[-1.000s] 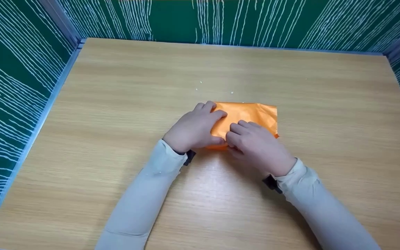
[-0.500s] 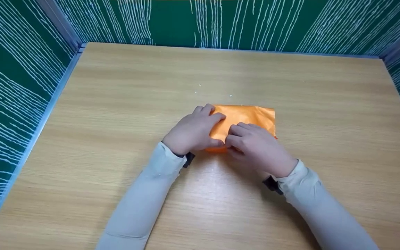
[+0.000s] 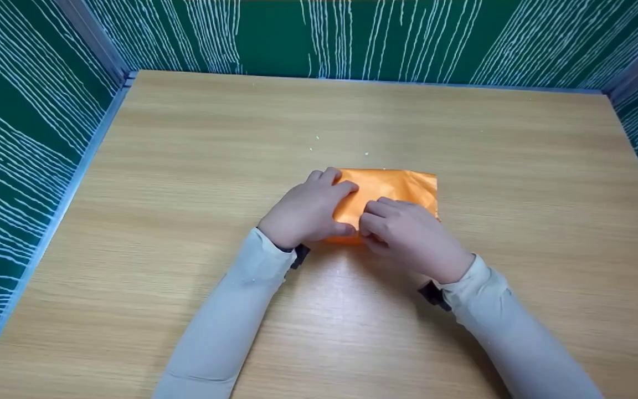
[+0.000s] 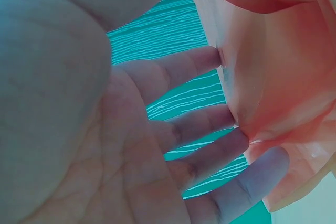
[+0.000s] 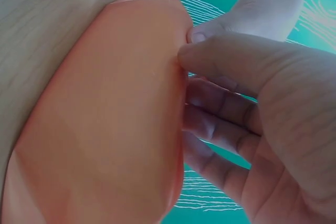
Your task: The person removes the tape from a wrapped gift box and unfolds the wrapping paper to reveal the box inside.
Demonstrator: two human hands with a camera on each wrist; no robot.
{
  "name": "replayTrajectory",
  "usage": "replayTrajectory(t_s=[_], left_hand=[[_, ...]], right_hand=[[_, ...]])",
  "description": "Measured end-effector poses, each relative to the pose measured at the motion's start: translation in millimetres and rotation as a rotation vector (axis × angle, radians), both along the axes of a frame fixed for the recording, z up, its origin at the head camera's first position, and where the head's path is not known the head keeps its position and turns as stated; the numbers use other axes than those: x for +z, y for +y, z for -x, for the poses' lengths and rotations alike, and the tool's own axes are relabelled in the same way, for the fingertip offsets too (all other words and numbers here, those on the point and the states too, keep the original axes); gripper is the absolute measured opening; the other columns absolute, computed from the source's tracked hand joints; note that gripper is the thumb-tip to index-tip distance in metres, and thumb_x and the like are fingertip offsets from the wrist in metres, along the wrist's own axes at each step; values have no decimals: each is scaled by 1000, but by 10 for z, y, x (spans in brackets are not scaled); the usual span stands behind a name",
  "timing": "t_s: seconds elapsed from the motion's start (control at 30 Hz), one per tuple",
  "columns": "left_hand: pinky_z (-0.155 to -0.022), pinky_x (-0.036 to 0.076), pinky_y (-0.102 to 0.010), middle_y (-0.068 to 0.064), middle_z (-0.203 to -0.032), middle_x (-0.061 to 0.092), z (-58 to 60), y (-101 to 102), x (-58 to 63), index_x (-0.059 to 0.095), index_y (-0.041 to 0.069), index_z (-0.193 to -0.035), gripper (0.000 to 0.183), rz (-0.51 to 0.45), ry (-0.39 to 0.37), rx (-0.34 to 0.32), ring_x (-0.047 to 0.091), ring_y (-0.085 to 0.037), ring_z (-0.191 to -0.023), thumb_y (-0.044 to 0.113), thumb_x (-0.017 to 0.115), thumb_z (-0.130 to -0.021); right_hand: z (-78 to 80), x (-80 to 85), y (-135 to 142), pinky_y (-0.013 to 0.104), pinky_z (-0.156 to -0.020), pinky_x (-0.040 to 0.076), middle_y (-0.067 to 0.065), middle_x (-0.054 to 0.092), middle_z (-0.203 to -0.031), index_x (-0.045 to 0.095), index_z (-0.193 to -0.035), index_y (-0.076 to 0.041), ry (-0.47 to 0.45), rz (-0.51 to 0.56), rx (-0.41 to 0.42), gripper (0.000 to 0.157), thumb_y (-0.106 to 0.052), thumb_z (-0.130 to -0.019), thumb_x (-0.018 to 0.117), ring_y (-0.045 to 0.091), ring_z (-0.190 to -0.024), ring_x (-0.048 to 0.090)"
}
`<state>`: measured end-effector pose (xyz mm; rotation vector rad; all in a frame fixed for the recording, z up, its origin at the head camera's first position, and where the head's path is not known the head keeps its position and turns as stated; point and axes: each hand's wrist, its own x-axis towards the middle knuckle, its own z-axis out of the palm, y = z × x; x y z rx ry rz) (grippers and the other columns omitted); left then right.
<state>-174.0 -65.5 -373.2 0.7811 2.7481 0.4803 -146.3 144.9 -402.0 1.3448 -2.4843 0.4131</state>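
Observation:
A crinkled, folded orange sheet (image 3: pixel 388 183) lies on the wooden table in the head view. My left hand (image 3: pixel 307 209) rests over its left end, fingers spread, thumb near the front edge. In the left wrist view, that hand's extended fingertips (image 4: pixel 207 59) touch the sheet (image 4: pixel 294 61), which shows a curved fold at the top. My right hand (image 3: pixel 410 235) pinches the sheet's near edge, close beside the left thumb. The right wrist view shows the right thumb (image 5: pixel 220 59) on one face of the sheet (image 5: pixel 115 103) and curled fingers behind its edge.
The table (image 3: pixel 214 144) has a pale wood-grain top, with tiny white specks (image 3: pixel 366 153) beyond the sheet. Green walls (image 3: pixel 274 39) with white wavy lines border it at the back and sides. Blue tape (image 3: pixel 75 166) runs along the left edge.
The whole head view has shifted slightly, so table and hands appear a little lower. Both hands keep nearly the same hold on the orange sheet.

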Motion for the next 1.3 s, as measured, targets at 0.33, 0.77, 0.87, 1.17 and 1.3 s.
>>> replayTrajectory(t_s=[0.33, 0.77, 0.87, 1.17, 1.3], left_hand=[[-99, 50, -40, -12, -151, 43, 6, 10, 6, 54, 17, -150, 70, 9, -27, 10, 45, -30, -129, 46, 76, -90], [-103, 49, -42, -12, -156, 40, 9, 23, 13, 52, 19, -152, 71, 30, -43, 23, 44, -29, -131, 46, 74, -91], [-102, 50, -42, -12, -155, 41, 4, 18, 22, 52, 18, -151, 69, 31, -38, 16, 44, -30, -133, 44, 74, -91], [-100, 51, -41, -12, -153, 42, 2, 14, 30, 53, 17, -151, 69, 33, -22, 5, 45, -30, -132, 45, 75, -91], [-101, 50, -41, -12, -154, 42, 2, 16, 33, 52, 18, -152, 71, 37, -27, 11, 44, -29, -132, 46, 75, -91]], right_hand=[[9, 9, 16, 28, -63, 42, -3, 51, -77, 56, -82, -13, -9, -2, -1, 22, 4, -83, 70, 17, -70, 49], [2, 27, 37, 29, -63, 45, -2, 59, -84, 68, -84, -15, -10, -19, -67, 15, -5, -85, 78, 18, -74, 53], [-3, 31, 46, 29, -63, 47, -1, 60, -89, 65, -80, -15, -5, -8, -41, 16, -3, -86, 75, 18, -78, 56], [-9, 50, 46, 30, -68, 51, -2, 64, -89, 68, -85, -15, -27, -26, -6, 14, -3, -87, 76, 18, -79, 60], [-1, 55, 46, 29, -67, 51, -3, 62, -84, 68, -86, -14, -27, -32, -15, 14, -5, -88, 78, 17, -74, 58]])
